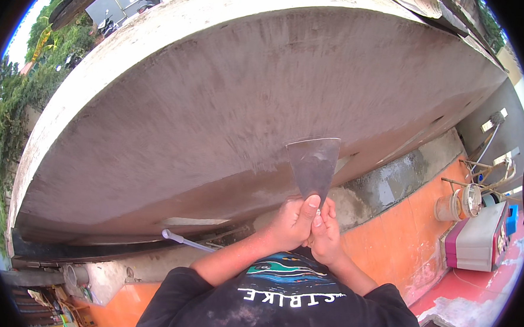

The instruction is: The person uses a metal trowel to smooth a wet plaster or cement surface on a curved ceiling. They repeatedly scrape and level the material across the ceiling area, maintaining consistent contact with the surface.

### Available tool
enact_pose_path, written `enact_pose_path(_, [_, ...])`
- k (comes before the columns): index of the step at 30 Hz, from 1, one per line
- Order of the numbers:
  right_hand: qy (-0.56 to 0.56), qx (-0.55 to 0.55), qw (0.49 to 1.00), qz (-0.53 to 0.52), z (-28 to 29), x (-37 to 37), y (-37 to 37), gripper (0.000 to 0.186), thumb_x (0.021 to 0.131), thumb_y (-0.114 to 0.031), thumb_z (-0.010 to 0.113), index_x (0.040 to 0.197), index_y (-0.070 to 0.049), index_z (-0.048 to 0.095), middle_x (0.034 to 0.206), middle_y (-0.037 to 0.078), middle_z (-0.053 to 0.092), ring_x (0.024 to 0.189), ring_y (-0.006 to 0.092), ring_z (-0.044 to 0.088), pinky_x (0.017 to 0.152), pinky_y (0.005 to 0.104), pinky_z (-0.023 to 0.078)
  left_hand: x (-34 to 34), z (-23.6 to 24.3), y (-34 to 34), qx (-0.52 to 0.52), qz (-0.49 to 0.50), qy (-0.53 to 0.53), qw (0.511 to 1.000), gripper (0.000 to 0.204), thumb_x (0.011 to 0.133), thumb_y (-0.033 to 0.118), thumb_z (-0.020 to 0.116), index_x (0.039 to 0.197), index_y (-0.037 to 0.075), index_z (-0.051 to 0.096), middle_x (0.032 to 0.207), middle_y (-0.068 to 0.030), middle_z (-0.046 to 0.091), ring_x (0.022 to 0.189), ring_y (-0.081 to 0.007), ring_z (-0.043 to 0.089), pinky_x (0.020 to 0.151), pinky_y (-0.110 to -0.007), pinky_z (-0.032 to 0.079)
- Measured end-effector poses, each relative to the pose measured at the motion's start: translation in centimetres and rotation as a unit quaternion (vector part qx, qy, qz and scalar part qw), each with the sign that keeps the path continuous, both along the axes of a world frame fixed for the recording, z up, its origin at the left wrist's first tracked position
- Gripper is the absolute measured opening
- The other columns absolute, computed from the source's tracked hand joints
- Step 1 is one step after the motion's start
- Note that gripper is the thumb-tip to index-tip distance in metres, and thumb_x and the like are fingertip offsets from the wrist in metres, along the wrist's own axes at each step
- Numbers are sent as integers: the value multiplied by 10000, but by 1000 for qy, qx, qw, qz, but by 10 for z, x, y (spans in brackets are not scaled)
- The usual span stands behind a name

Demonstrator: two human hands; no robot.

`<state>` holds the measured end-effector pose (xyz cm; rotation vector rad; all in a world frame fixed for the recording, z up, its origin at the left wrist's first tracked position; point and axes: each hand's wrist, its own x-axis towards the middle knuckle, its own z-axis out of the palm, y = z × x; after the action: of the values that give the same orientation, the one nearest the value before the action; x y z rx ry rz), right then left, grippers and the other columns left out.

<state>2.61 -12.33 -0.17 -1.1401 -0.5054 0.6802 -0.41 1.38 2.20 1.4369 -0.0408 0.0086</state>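
Observation:
Both my hands grip the handle of a wide metal scraper (314, 165). Its trapezoid blade points up and lies flat against the grey plastered wall (217, 114). My left hand (295, 220) wraps the handle with the thumb pressed on the blade's base. My right hand (327, 233) clasps beside it from the right. The handle itself is hidden inside my fists. The wall below the blade looks darker and damp.
A rough concrete ledge (385, 188) runs along the wall's foot above an orange floor (400, 242). A white pipe handle (178, 238) lies left of my arms. A maroon-and-white cooler box (476, 240) and a pale bucket (449, 207) stand at right. Trees fill the left rim.

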Motion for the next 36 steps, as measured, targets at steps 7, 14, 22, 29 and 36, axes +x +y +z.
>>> enact_pose_path(7, [0, -52, 999, -14, 5, -6, 2, 293, 1057, -325, 385, 1082, -43, 461, 748, 15, 523, 603, 72, 492, 564, 224, 409, -3, 4, -3, -41, -5, 56, 998, 604, 1056, 496, 263, 873, 2, 558, 1008, -104, 624, 503, -87, 548, 448, -220, 454])
enact_pose_path(14, [-13, -20, 999, -28, 4, -5, -8, 386, 1050, -385, 379, 1091, -21, 499, 748, 27, 543, 599, 79, 517, 544, 212, 411, 0, 8, -8, -12, -25, 40, 999, 621, 1053, 512, 257, 912, 8, 591, 735, -48, 603, 488, -73, 534, 435, -227, 429])
enact_pose_path(22, [-6, -1, 997, -76, 5, 10, 8, 318, 1058, -341, 390, 1014, -39, 480, 709, 10, 509, 574, 65, 492, 542, 211, 404, 17, 22, 1, 9, 27, -30, 999, 652, 1044, 540, 263, 931, 2, 614, 632, -23, 563, 481, -64, 527, 410, -214, 395])
enact_pose_path(29, [-4, -47, 999, -3, 1, 3, -15, 369, 1055, -383, 384, 1086, -27, 476, 719, 30, 543, 545, 78, 506, 503, 213, 411, 8, 8, -22, -23, 12, 45, 999, 632, 1046, 531, 268, 852, 12, 571, 892, -83, 627, 518, -79, 552, 441, -227, 437])
enact_pose_path(36, [6, 6, 998, -62, 2, 16, -3, 265, 1049, -321, 436, 965, -69, 441, 730, 9, 517, 590, 65, 501, 535, 216, 406, 18, 13, -6, 5, 2, 11, 1000, 643, 1048, 527, 254, 845, 4, 569, 916, -89, 631, 520, -89, 556, 446, -230, 443])
